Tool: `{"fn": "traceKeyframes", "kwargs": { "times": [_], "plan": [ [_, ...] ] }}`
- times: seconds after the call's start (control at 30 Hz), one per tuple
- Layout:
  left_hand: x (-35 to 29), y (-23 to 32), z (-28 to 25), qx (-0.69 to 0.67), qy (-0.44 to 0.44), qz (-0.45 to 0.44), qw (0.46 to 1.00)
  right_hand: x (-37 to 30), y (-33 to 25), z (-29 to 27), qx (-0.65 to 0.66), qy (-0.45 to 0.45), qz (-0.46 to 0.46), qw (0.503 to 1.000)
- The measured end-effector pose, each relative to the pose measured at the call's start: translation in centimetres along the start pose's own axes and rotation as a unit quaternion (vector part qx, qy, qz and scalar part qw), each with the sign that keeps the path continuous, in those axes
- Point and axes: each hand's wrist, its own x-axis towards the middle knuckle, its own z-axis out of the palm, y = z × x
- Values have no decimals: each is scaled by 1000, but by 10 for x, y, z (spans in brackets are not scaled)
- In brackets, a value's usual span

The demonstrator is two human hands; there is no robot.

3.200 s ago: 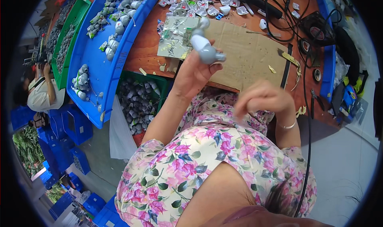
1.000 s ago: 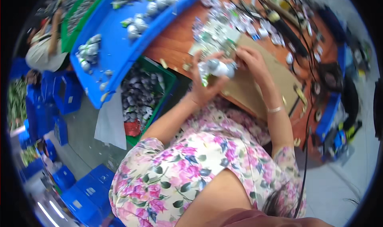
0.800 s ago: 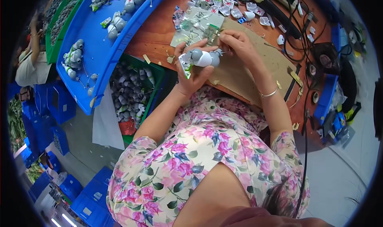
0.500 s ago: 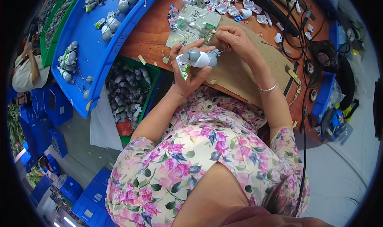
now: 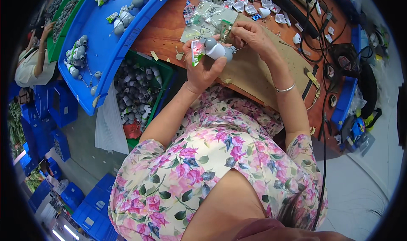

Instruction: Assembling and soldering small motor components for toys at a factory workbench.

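Note:
My left hand (image 5: 203, 73) is closed round a small grey and white toy figure (image 5: 216, 50), lying sideways above the table's near edge. A white piece with a green edge (image 5: 197, 52) stands at the toy's left end, against my left fingers, and a red glow shows on it. My right hand (image 5: 254, 37) is just right of the toy, thumb and fingers pinched together. From the pinch a thin cord (image 5: 240, 48) runs to the toy's grey right end. A green circuit board (image 5: 225, 27) lies just beyond the hands, beside a clear plastic bag (image 5: 203, 20).
Brown cardboard (image 5: 277, 67) lies on the wooden table (image 5: 163, 33). White shell parts (image 5: 238, 6) and black cables (image 5: 316, 41) crowd the back and right. At left, a blue tray (image 5: 95, 41) holds more toys; below it, a green crate (image 5: 159, 99) holds grey parts. Another person works far left.
The toy and my left hand have shifted slightly right and up. The white piece has turned, and a red glow now appears on it. My right hand stays pinched near the toy's end.

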Motion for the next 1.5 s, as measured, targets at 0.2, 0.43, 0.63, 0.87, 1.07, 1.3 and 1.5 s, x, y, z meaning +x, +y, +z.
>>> {"fn": "traceKeyframes", "kwargs": {
  "times": [0.2,0.43,0.63,0.87,1.07,1.3,1.5],
  "plan": [
    [-4,-15,0,-5,-6,33,999,4,7,-1,20,2,-15,1000],
    [-5,-4,3,-113,-7,-33,993,6,14,-1,52,-11,-35,998],
    [-4,0,1,-94,44,-48,993,6,13,3,45,3,-42,998],
    [-3,1,-1,-51,24,-60,997,9,18,3,103,9,-27,994],
    [-3,2,1,-66,35,-75,994,9,17,6,120,12,-37,992],
    [0,7,-1,-108,28,-116,987,5,17,-2,105,-8,-44,994],
    [5,19,-2,-146,37,-85,985,-5,7,-9,77,30,-54,995]
  ]
}}
